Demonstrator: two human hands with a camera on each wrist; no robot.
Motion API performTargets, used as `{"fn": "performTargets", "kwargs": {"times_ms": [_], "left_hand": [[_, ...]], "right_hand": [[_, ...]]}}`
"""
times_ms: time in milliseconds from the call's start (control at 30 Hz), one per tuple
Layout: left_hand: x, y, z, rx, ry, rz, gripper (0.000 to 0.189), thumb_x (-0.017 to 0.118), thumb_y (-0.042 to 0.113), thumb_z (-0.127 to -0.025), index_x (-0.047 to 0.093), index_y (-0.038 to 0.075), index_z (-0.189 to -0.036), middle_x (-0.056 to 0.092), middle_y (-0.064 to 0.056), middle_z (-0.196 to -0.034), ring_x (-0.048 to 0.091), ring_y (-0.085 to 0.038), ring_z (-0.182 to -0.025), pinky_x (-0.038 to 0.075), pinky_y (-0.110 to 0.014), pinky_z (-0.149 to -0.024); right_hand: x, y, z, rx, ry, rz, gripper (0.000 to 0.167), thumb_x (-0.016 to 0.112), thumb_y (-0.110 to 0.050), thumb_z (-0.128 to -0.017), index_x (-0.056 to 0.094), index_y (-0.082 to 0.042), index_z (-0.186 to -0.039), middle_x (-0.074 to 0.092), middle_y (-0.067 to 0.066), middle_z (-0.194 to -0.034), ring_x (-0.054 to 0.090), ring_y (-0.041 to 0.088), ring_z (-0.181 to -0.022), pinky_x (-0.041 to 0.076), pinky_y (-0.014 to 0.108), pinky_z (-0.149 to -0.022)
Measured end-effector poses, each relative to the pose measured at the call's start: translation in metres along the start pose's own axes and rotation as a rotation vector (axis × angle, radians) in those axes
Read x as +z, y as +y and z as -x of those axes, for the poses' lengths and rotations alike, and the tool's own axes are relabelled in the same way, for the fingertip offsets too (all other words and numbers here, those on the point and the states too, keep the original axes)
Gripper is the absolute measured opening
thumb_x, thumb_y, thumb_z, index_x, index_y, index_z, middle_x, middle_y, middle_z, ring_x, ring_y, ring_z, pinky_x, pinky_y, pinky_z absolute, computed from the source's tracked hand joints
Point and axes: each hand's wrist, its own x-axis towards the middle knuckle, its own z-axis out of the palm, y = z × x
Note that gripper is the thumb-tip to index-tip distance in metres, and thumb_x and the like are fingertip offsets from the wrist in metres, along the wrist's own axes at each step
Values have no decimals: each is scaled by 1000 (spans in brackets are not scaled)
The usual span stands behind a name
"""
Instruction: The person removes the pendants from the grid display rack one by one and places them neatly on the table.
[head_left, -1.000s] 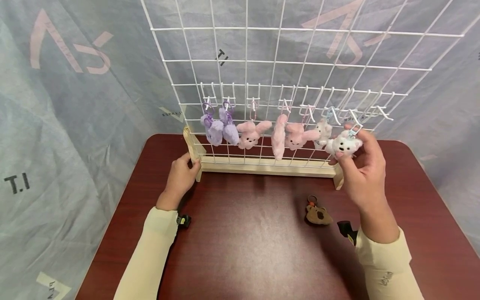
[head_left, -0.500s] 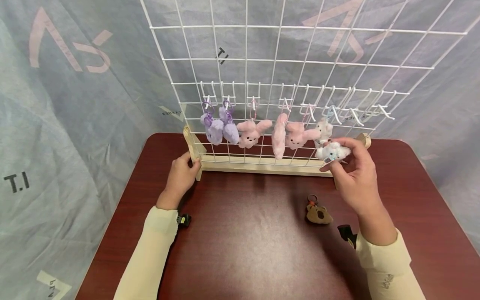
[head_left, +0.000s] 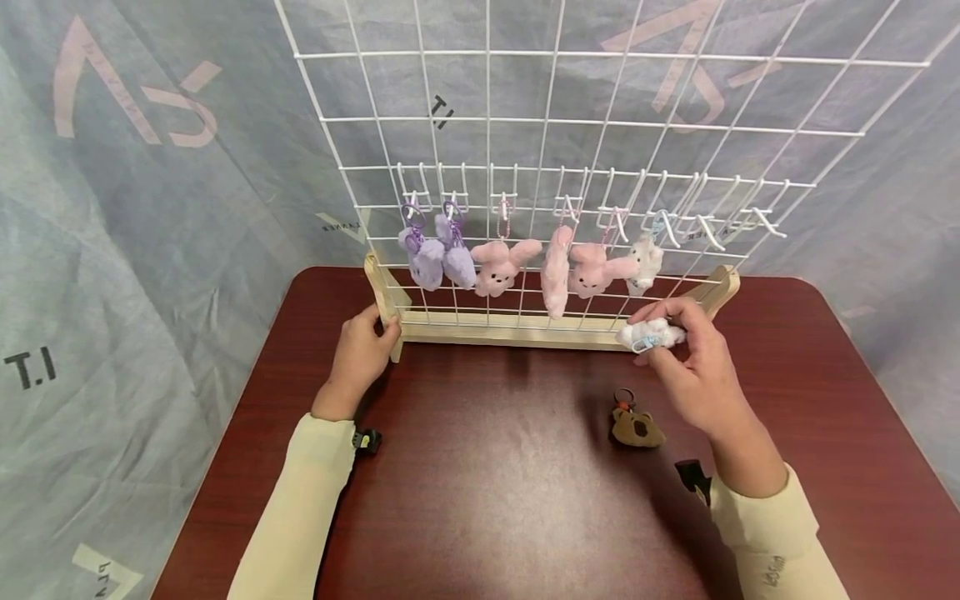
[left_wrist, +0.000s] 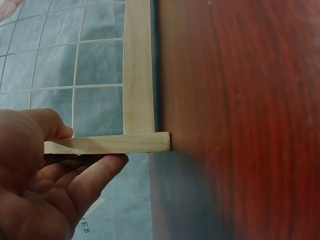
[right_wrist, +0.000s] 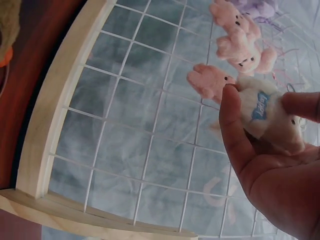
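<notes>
My right hand (head_left: 693,367) holds a white plush keychain (head_left: 651,335) between thumb and fingers, just in front of the rack's lower right part. A light blue strap lies over the plush, and the right wrist view shows a blue patch on its white body (right_wrist: 259,106). At the rack's left end my left hand (head_left: 362,354) grips the wooden foot (left_wrist: 107,144), thumb on one side and fingers on the other. Another white plush (head_left: 645,262) hangs on a hook above my right hand. On the table lies a brown plush keychain (head_left: 636,427) with a metal ring.
The white wire grid rack (head_left: 517,125) stands upright on a wooden base (head_left: 510,332). Two purple plushes (head_left: 426,262) and several pink ones (head_left: 498,268) hang from its hooks. Bare hooks (head_left: 711,233) jut out at the right. The dark red table (head_left: 480,500) spreads in front.
My right hand has lifted the white plush keychain off its hook at the right and brought it down and leftward, tilting it. The left hand keeps its place on the wooden foot.
</notes>
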Motion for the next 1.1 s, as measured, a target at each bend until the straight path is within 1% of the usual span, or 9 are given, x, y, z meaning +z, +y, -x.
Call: {"fn": "performTargets", "kwargs": {"times_ms": [100,200,267,467,567,700,800,933,1100], "left_hand": [[0,1,0,-4,-2,0,38,60,25,-107,66,4,-138,75,-23,-125,74,-33,-103,59,-52,-88],[0,1,1,-8,-2,-5,37,61,24,-106,66,4,-137,75,-23,-124,74,-33,-103,59,-52,-88],[0,1,1,-12,0,-7,36,61,24,-106,66,4,-136,75,-23,-123,73,-32,-101,58,-51,-87],[-1,2,2,-18,-1,-12,36,61,25,-106,66,5,-136,77,-22,-117,69,-30,-90,55,-47,-83],[-1,3,2,-18,-1,-5,36,60,24,-107,66,4,-136,77,-22,-114,68,-30,-86,54,-46,-82],[-1,3,1,-6,19,-10,32,60,22,-106,68,4,-131,78,-22,-109,66,-28,-83,53,-45,-81],[0,2,0,1,32,-16,29,60,21,-106,69,3,-127,78,-21,-106,66,-28,-81,54,-46,-79],[1,1,0,-2,32,-13,28,61,22,-105,70,3,-124,78,-21,-105,68,-29,-84,55,-47,-81],[2,1,0,-5,31,-6,28,61,23,-106,70,4,-124,78,-21,-106,72,-30,-86,57,-48,-80]], "right_hand": [[-1,2,2,38,-35,57,27,52,23,-86,58,7,-107,70,3,-110,68,6,-74,58,20,-63],[-1,4,4,73,-75,126,20,57,15,-94,61,3,-109,68,0,-108,67,4,-69,57,19,-61],[-1,5,4,95,-102,170,16,61,9,-98,63,0,-111,67,-1,-105,66,4,-69,56,19,-62],[-2,9,7,134,-184,308,12,71,-8,-100,68,-10,-112,67,2,-91,63,3,-69,50,18,-64],[-2,12,9,119,-211,332,12,72,-9,-100,70,-12,-111,67,2,-92,62,1,-73,50,16,-66],[-1,20,12,50,-217,334,9,74,-6,-98,75,-11,-105,69,-1,-102,59,-1,-86,48,12,-74],[2,27,15,13,-212,337,7,75,-6,-97,78,-12,-100,70,-2,-103,56,0,-89,45,13,-75],[4,31,18,2,-204,357,11,77,-4,-94,81,-14,-94,65,-5,-94,51,0,-87,41,16,-73],[6,35,19,14,-221,357,10,76,-4,-95,81,-13,-93,63,-6,-87,51,0,-79,42,15,-68]]}}
